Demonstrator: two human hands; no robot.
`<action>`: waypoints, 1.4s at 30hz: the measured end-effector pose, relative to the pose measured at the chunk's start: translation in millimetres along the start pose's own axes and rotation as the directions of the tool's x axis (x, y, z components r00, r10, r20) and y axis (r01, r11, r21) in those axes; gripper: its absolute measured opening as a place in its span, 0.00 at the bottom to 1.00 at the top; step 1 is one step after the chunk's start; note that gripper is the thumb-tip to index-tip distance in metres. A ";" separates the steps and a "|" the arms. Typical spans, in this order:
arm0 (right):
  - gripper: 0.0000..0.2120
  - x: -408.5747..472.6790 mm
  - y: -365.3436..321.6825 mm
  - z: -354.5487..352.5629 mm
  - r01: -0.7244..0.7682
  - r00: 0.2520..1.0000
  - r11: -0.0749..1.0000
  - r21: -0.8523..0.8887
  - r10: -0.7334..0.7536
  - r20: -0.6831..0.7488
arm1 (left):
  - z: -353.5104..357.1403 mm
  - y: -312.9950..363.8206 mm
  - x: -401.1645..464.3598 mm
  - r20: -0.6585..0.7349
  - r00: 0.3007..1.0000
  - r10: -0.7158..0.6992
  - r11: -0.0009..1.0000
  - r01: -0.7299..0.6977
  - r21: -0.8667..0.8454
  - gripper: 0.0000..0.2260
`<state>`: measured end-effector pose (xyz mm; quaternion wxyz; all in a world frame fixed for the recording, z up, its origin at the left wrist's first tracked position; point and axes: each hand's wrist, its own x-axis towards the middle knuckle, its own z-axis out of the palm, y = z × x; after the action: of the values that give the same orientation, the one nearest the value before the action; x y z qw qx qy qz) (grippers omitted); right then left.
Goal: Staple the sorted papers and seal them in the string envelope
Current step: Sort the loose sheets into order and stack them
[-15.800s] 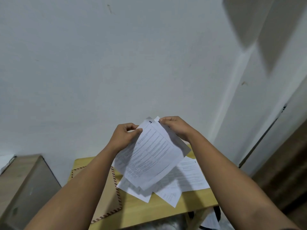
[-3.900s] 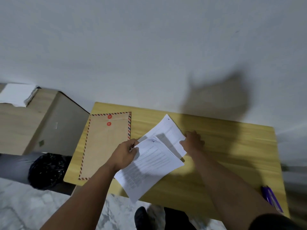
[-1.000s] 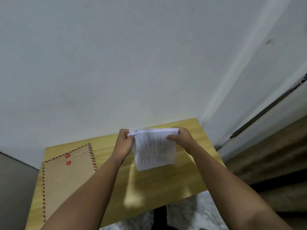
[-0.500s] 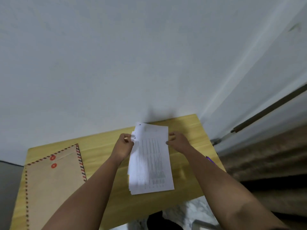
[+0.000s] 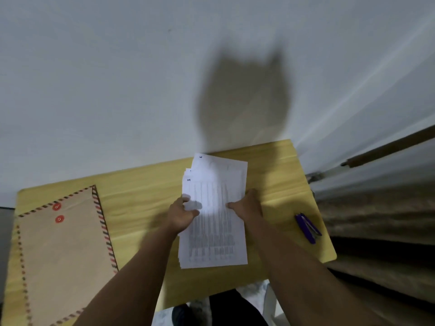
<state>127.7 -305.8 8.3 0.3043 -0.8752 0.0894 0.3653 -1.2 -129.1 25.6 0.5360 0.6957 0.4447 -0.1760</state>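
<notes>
A stack of printed white papers [image 5: 214, 243] lies on the yellow wooden table [image 5: 141, 194], its top edges slightly fanned. My left hand [image 5: 181, 214] grips the stack's left edge and my right hand [image 5: 247, 205] grips its right edge, both about halfway up the sheets. A brown string envelope [image 5: 63, 260] with a striped border and two red buttons lies flat at the table's left. A purple stapler [image 5: 307, 228] rests near the table's right edge, apart from both hands.
A white wall rises right behind the table. A door with a brown bar handle [image 5: 388, 147] stands at the right. Dark flooring and a dark shape lie below the table's front edge.
The stack has come down flat onto the table. Both hands slid from its top corners to its middle edges. The view tilted down, bringing the stapler into sight.
</notes>
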 end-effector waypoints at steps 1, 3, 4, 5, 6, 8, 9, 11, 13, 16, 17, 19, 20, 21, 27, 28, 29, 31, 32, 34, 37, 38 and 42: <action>0.40 0.9 -0.7 0.1 -0.015 1.000 1.000 0.005 0.015 0.000 | -0.3 1.1 -0.4 0.009 1.000 -0.002 1.000 0.002 0.000 0.26; 0.37 2.9 -1.3 -0.4 -0.044 0.999 0.998 0.049 0.043 0.015 | -2.1 1.0 -0.9 0.022 1.000 -0.014 1.000 0.014 -0.011 0.25; 0.35 4.0 -1.5 -0.7 -0.048 0.998 0.997 0.065 0.046 0.030 | -3.1 -0.7 -0.2 0.025 1.000 -0.019 1.000 0.020 -0.020 0.25; 0.31 5.3 -0.9 -1.4 -0.041 0.998 0.997 0.067 0.038 0.049 | -3.6 -2.3 0.3 0.027 0.999 -0.022 0.999 0.023 -0.028 0.25; 0.26 6.9 -0.1 -1.7 -0.030 0.997 0.997 0.065 0.026 0.066 | -3.6 -3.7 0.7 0.027 0.999 -0.022 0.999 0.023 -0.033 0.25; 0.21 8.1 1.4 -1.9 -0.016 0.997 0.996 0.086 0.009 0.079 | -3.4 -6.6 1.5 0.025 0.999 -0.021 0.999 0.022 -0.037 0.26; 0.21 8.0 1.5 -1.9 -0.016 0.997 0.995 0.101 0.009 0.073 | -3.7 -7.9 2.2 0.026 0.999 -0.022 0.999 0.023 -0.039 0.26; 0.20 6.4 1.4 -1.6 0.000 0.999 0.994 0.113 -0.005 0.044 | -4.5 -9.9 2.9 0.033 0.999 -0.022 0.999 0.023 -0.048 0.26; 0.16 4.0 0.1 -2.1 0.057 0.998 0.991 0.125 -0.061 0.029 | -5.4 -10.6 3.4 0.052 0.998 -0.019 0.997 0.022 -0.069 0.26; 0.14 -0.7 -5.1 -10.1 0.149 0.985 0.968 0.203 -0.164 0.057 | -8.9 -11.4 2.4 0.071 0.997 0.002 0.993 0.007 -0.116 0.32; 0.14 -5.1 -7.7 -16.2 0.180 0.976 0.955 0.236 -0.203 0.077 | -12.4 -10.6 -0.7 0.064 0.998 0.015 0.991 -0.006 -0.134 0.35; 0.15 -10.2 -14.8 -29.6 0.202 0.959 0.939 0.277 -0.247 0.138 | -20.0 -3.7 -4.7 0.041 0.999 0.029 0.978 -0.020 -0.207 0.43; 0.16 -14.6 -19.7 -38.1 0.203 0.953 0.936 0.287 -0.256 0.162 | -25.5 2.4 -8.2 0.014 0.999 0.043 0.965 -0.038 -0.258 0.45; 0.17 -20.1 -24.9 -48.0 0.207 0.948 0.932 0.298 -0.267 0.175 | -31.9 9.9 -12.1 -0.030 0.997 0.072 0.948 -0.078 -0.309 0.45; 0.08 -52.7 -64.9 -108.6 0.334 0.909 0.867 0.371 -0.400 0.118 | -71.7 68.5 -29.9 -0.146 0.942 0.301 0.871 -0.334 -0.360 0.17; 0.08 -57.2 -70.6 -116.0 0.369 0.901 0.856 0.362 -0.425 0.086 | -74.9 78.9 -35.1 -0.146 0.931 0.335 0.861 -0.365 -0.353 0.14; 0.08 -60.7 -75.2 -122.1 0.405 0.893 0.843 0.354 -0.447 0.045 | -77.3 88.9 -39.9 -0.159 0.918 0.363 0.852 -0.396 -0.342 0.12; 0.08 -66.5 -80.9 -130.3 0.458 0.881 0.825 0.332 -0.472 -0.042 | -78.1 106.6 -49.3 -0.216 0.887 0.408 0.832 -0.459 -0.311 0.12; 0.09 -68.6 -82.6 -132.6 0.473 0.877 0.821 0.321 -0.472 -0.084 | -77.1 113.3 -53.7 -0.257 0.869 0.422 0.822 -0.486 -0.297 0.12; 0.10 -71.8 -82.8 -133.8 0.496 0.868 0.809 0.314 -0.470 -0.160 | -73.5 121.8 -63.3 -0.324 0.840 0.435 0.792 -0.528 -0.305 0.18; 0.09 -75.7 -79.3 -131.8 0.512 0.859 0.801 0.311 -0.465 -0.215 | -67.5 124.6 -71.0 -0.329 0.813 0.480 0.784 -0.566 -0.256 0.16; 0.08 -76.3 -76.9 -129.9 0.513 0.858 0.797 0.319 -0.468 -0.211 | -65.4 123.2 -72.4 -0.312 0.808 0.500 0.791 -0.573 -0.215 0.13; 0.11 -73.6 -61.0 -113.2 0.497 0.868 0.801 0.333 -0.461 -0.186 | -56.0 107.9 -72.5 -0.240 0.836 0.493 0.838 -0.531 -0.127 0.10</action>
<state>164.2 -329.7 149.9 0.5415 -0.8121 -0.0531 0.2106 33.7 -112.9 161.8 0.5799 0.7496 0.3071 0.0872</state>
